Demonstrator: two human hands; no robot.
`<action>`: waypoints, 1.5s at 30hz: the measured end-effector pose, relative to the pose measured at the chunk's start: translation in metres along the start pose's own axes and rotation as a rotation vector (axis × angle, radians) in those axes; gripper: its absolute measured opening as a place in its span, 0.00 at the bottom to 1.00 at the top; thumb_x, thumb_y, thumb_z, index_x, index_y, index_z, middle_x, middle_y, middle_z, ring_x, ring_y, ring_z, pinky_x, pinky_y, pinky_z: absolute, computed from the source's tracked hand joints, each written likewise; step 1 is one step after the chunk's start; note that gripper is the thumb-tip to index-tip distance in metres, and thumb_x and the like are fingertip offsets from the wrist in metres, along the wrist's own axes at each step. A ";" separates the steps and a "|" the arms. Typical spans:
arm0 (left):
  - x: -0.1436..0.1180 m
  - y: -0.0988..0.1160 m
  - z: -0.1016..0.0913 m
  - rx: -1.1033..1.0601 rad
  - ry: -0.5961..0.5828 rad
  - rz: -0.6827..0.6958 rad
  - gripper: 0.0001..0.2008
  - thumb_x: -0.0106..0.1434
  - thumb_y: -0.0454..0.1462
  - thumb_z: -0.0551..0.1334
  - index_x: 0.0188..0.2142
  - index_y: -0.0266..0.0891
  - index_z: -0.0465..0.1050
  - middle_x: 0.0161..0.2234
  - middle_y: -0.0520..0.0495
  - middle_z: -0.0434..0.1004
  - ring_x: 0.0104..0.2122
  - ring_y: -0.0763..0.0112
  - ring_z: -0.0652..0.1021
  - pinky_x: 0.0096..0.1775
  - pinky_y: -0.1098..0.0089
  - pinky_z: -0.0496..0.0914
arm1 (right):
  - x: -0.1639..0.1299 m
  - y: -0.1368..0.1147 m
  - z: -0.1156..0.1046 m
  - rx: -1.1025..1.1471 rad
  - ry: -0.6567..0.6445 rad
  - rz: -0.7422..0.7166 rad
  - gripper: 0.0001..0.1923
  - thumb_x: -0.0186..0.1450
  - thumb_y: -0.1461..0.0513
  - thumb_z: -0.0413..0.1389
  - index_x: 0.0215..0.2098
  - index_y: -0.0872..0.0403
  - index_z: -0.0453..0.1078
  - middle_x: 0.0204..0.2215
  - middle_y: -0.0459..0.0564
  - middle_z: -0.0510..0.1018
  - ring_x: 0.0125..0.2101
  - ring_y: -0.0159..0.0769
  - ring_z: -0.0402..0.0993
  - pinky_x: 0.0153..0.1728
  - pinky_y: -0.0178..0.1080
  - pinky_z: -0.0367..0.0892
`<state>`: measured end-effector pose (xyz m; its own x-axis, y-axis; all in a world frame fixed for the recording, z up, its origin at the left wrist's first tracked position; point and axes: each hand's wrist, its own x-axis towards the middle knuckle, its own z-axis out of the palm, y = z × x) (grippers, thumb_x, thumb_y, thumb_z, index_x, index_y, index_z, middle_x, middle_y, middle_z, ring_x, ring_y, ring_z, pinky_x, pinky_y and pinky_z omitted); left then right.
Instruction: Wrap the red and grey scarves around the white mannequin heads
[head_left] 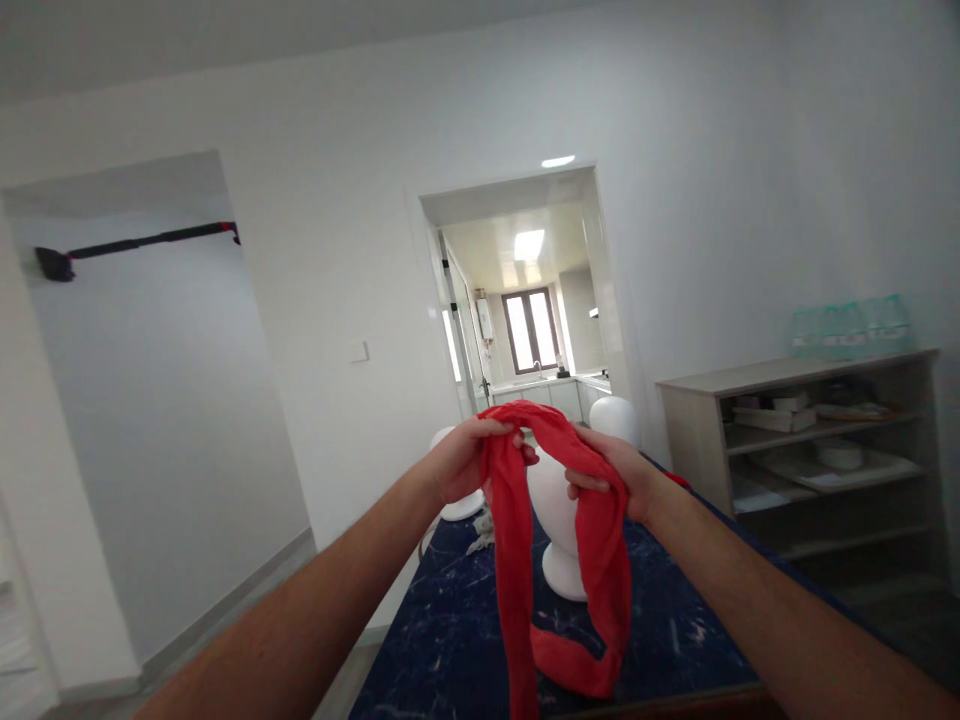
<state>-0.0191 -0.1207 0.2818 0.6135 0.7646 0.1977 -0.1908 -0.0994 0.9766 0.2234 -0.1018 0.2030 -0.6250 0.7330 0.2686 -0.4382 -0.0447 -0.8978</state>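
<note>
A long red scarf [514, 560] is stretched between my two hands and hangs down in a loop. My left hand [465, 460] is closed on it at the left, thumb on top. At the right, my right hand [619, 475] grips the scarf with its fingers curled round the cloth. Right behind the scarf stands a white mannequin head [555, 500] on a round base, partly covered by the cloth and my hands. The lower end of the scarf drops out of the frame at the bottom.
The dark blue marbled table [442, 640] carries two more white heads, one at the back right [613, 420] and one at the left [461, 505]. A crumpled grey cloth [482, 532] lies near the left one. A shelf unit [694, 430] with bottles [851, 330] stands right.
</note>
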 end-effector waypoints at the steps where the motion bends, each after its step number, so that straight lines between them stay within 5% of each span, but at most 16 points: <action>1: 0.001 0.003 0.003 -0.023 -0.014 0.016 0.04 0.63 0.35 0.66 0.34 0.35 0.79 0.31 0.45 0.81 0.35 0.66 0.84 0.44 0.68 0.78 | -0.001 0.002 -0.002 -0.010 -0.041 -0.008 0.25 0.73 0.40 0.53 0.39 0.52 0.72 0.12 0.36 0.63 0.15 0.30 0.67 0.26 0.34 0.74; 4: 0.003 0.010 0.015 -0.041 -0.010 0.112 0.15 0.62 0.32 0.66 0.49 0.36 0.79 0.31 0.49 0.81 0.29 0.72 0.81 0.41 0.69 0.79 | -0.005 0.008 -0.003 -0.080 -0.162 -0.033 0.29 0.67 0.39 0.62 0.49 0.55 0.74 0.25 0.42 0.77 0.20 0.28 0.68 0.27 0.36 0.76; 6: 0.006 0.013 0.026 -0.034 -0.004 0.191 0.24 0.61 0.30 0.67 0.57 0.37 0.76 0.33 0.50 0.81 0.28 0.74 0.80 0.40 0.70 0.79 | -0.010 0.011 0.002 -0.190 -0.208 -0.034 0.31 0.60 0.48 0.71 0.55 0.54 0.74 0.35 0.46 0.81 0.29 0.30 0.75 0.33 0.34 0.76; 10: 0.015 0.018 0.048 -0.007 -0.031 0.245 0.27 0.60 0.31 0.71 0.58 0.40 0.75 0.38 0.49 0.81 0.28 0.76 0.78 0.39 0.71 0.79 | -0.016 0.015 0.020 -0.405 -0.276 -0.047 0.24 0.56 0.59 0.74 0.49 0.54 0.80 0.45 0.51 0.84 0.47 0.40 0.80 0.52 0.39 0.73; 14: 0.022 0.029 0.062 0.007 -0.044 0.268 0.23 0.61 0.31 0.72 0.56 0.39 0.76 0.36 0.49 0.79 0.24 0.81 0.74 0.30 0.79 0.75 | -0.021 0.013 0.030 -0.490 -0.350 0.002 0.24 0.57 0.61 0.73 0.52 0.52 0.81 0.51 0.51 0.84 0.52 0.43 0.79 0.56 0.42 0.71; 18: 0.029 0.043 0.060 -0.038 -0.002 0.250 0.11 0.62 0.29 0.71 0.45 0.36 0.78 0.36 0.49 0.80 0.20 0.87 0.68 0.19 0.87 0.63 | -0.023 0.010 0.016 -0.584 -0.438 0.090 0.21 0.58 0.59 0.73 0.49 0.55 0.82 0.40 0.48 0.85 0.39 0.36 0.79 0.41 0.33 0.72; 22: 0.038 0.052 0.046 -0.150 -0.052 0.008 0.03 0.68 0.30 0.67 0.36 0.33 0.75 0.26 0.54 0.72 0.16 0.90 0.63 0.16 0.90 0.57 | -0.022 0.018 0.001 -0.697 -0.548 0.207 0.18 0.56 0.56 0.74 0.42 0.56 0.83 0.24 0.40 0.76 0.23 0.25 0.66 0.23 0.27 0.58; 25: 0.042 0.055 0.038 -0.190 -0.064 -0.108 0.06 0.71 0.30 0.64 0.36 0.32 0.75 0.24 0.55 0.70 0.15 0.89 0.65 0.15 0.90 0.59 | -0.026 0.029 -0.002 -0.642 -0.602 0.296 0.21 0.55 0.54 0.75 0.42 0.57 0.83 0.28 0.43 0.80 0.29 0.31 0.75 0.30 0.29 0.68; 28: 0.042 0.055 0.034 -0.203 -0.041 -0.072 0.06 0.72 0.30 0.63 0.36 0.32 0.75 0.24 0.53 0.72 0.16 0.88 0.67 0.16 0.90 0.60 | -0.035 0.038 -0.003 -0.483 -0.547 0.294 0.26 0.54 0.54 0.75 0.48 0.57 0.82 0.40 0.50 0.85 0.43 0.42 0.82 0.48 0.38 0.74; 31: 0.042 0.057 0.028 -0.245 -0.022 -0.033 0.07 0.73 0.31 0.62 0.36 0.32 0.74 0.22 0.55 0.69 0.15 0.88 0.67 0.16 0.90 0.61 | -0.047 0.043 -0.004 -0.294 -0.448 0.235 0.29 0.53 0.56 0.74 0.50 0.58 0.80 0.45 0.56 0.85 0.48 0.45 0.82 0.51 0.41 0.74; 34: 0.046 0.063 0.019 -0.306 0.009 0.039 0.08 0.74 0.31 0.61 0.37 0.32 0.74 0.24 0.54 0.71 0.15 0.88 0.68 0.16 0.89 0.61 | -0.055 0.049 -0.005 -0.082 -0.372 0.225 0.28 0.54 0.55 0.72 0.50 0.59 0.78 0.43 0.58 0.86 0.45 0.45 0.84 0.48 0.40 0.76; 36: 0.048 0.066 0.014 -0.335 0.026 0.085 0.07 0.75 0.30 0.60 0.38 0.32 0.74 0.27 0.52 0.74 0.16 0.89 0.68 0.16 0.89 0.61 | -0.060 0.053 -0.008 0.027 -0.376 0.244 0.24 0.56 0.54 0.71 0.45 0.58 0.76 0.33 0.53 0.85 0.32 0.38 0.84 0.42 0.39 0.77; 40: 0.046 0.071 0.004 -0.337 0.068 0.094 0.09 0.76 0.31 0.58 0.39 0.31 0.73 0.28 0.52 0.74 0.16 0.89 0.68 0.15 0.89 0.60 | -0.068 0.051 -0.027 0.065 -0.533 0.289 0.22 0.66 0.48 0.62 0.47 0.56 0.70 0.14 0.39 0.73 0.11 0.28 0.64 0.35 0.45 0.80; 45: 0.035 0.067 -0.022 -0.249 0.105 0.101 0.07 0.75 0.31 0.60 0.38 0.32 0.74 0.29 0.50 0.76 0.16 0.88 0.67 0.15 0.87 0.60 | -0.086 0.030 -0.074 -0.009 -0.423 0.201 0.19 0.72 0.51 0.60 0.55 0.52 0.67 0.14 0.30 0.64 0.09 0.19 0.46 0.23 0.34 0.77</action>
<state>-0.0269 -0.0863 0.3521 0.5015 0.8217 0.2706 -0.4376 -0.0288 0.8987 0.3120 -0.1160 0.1274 -0.9062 0.3694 0.2056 -0.2766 -0.1501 -0.9492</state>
